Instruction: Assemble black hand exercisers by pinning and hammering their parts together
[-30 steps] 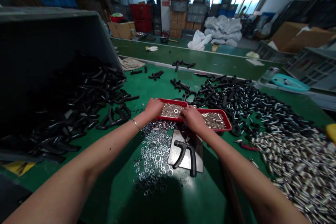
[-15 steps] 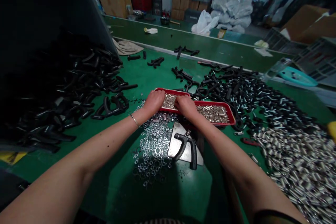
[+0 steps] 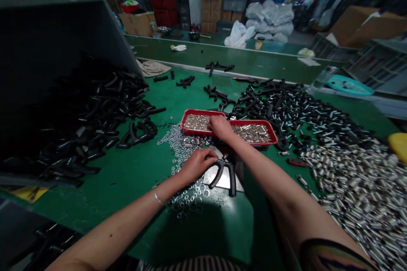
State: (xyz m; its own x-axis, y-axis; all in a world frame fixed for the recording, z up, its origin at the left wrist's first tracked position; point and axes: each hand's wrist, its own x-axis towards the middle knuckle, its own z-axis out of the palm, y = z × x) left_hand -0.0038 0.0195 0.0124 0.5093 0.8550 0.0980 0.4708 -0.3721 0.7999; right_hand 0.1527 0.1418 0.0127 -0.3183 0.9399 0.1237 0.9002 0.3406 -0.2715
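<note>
My left hand (image 3: pixel 201 163) is closed, thumb and fingertips together at the upper left end of a black two-legged handle piece (image 3: pixel 232 178). Whatever the pinch holds is too small to make out. That piece lies on a bare metal plate (image 3: pixel 219 180), a small spring-like part at its top. My right hand (image 3: pixel 221 127) dips its closed fingertips into the right end of a red tray (image 3: pixel 183 126) full of tiny metal parts; what they grip is hidden. Beside it, under my right wrist, another red tray (image 3: pixel 274 137) contains small metal pins.
Metal rings and nuts (image 3: pixel 181 152) spread left of the plate. A heap of silvery cylinders (image 3: pixel 352 182) and black-headed bolts (image 3: pixel 305 110) covers the right. A large grey bin (image 3: pixel 104 12) spills black handles (image 3: pixel 111 106) at left. A red-handled tool (image 3: pixel 297 162) lies right.
My left hand has left the tray of tiny parts and come down toward me to the handle piece. My right hand stays at that tray. The view has shifted slightly.
</note>
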